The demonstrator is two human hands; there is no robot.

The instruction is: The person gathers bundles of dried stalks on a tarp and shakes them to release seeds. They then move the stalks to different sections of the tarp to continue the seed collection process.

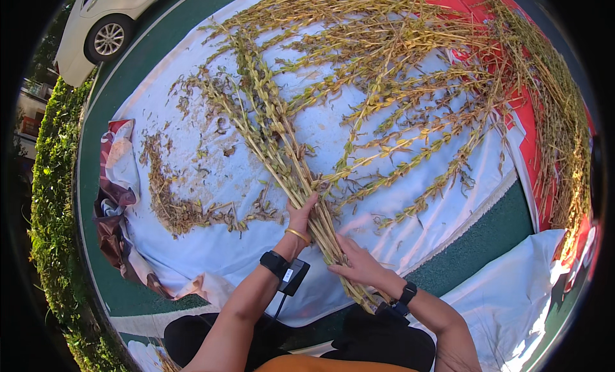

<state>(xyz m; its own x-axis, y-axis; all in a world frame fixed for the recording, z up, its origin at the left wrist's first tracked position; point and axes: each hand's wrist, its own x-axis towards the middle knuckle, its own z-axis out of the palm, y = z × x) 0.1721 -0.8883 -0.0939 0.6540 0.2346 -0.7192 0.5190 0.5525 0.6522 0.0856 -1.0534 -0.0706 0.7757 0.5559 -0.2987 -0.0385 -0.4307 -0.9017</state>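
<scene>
A bundle of dried sesame stalks [283,165] lies slanted before me, its pod-covered tops pointing up and left and its bare stems running down between my forearms. My left hand [301,217], with a gold bangle and a black band at the wrist, is closed around the middle of the stems. Lower down, my right hand [358,261] rests against the right side of the stems, its thumb laid across them and its fingers partly hidden behind. Beneath the stalks spreads a white sheet [216,247]. More dried stalks [399,40] are strewn over its upper and right parts.
Plant debris and pods [168,208] form a curved heap on the sheet's left. A crumpled sheet edge [115,194] folds up beyond it. On the right, stalks are piled [562,117] over a red sheet [526,117]. A hedge [53,179] and a parked car [115,6] stand at left.
</scene>
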